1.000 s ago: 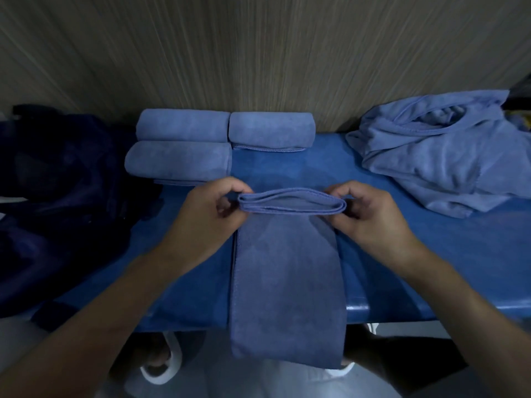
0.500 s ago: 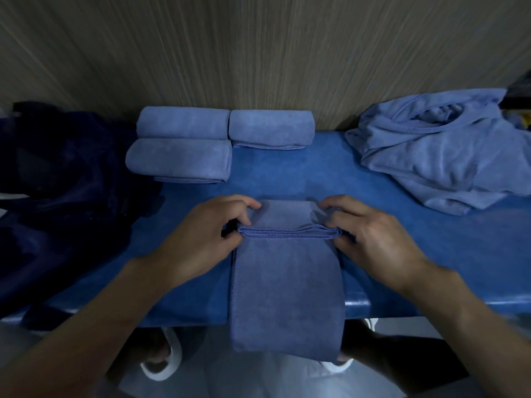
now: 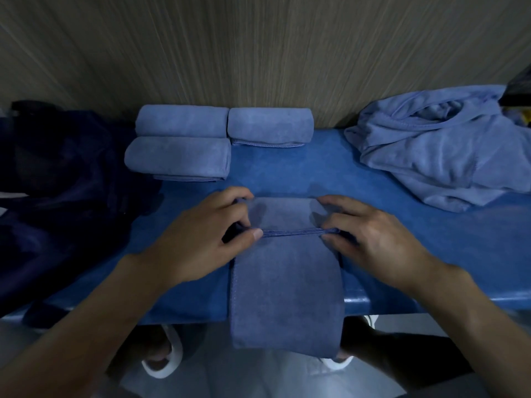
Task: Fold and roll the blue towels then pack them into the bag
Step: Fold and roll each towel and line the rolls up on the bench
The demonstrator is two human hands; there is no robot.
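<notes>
Three rolled towels (image 3: 184,140) done, parked in cluster at back of blue desk (image 3: 431,239), against wall

Fourth towel (image 3: 287,282) folded into long strip, centre desk, near end hanging over front edge

Left hand (image 3: 201,239) and right hand (image 3: 373,239) each pinching one side of far end, turned back over strip; first turn of roll just begun, judging by hem line between thumbs

Unfolded pile (image 3: 439,156) waits at right

Dark bag (image 3: 57,179) lies at left; packing apparently not started, inside not visible
</notes>
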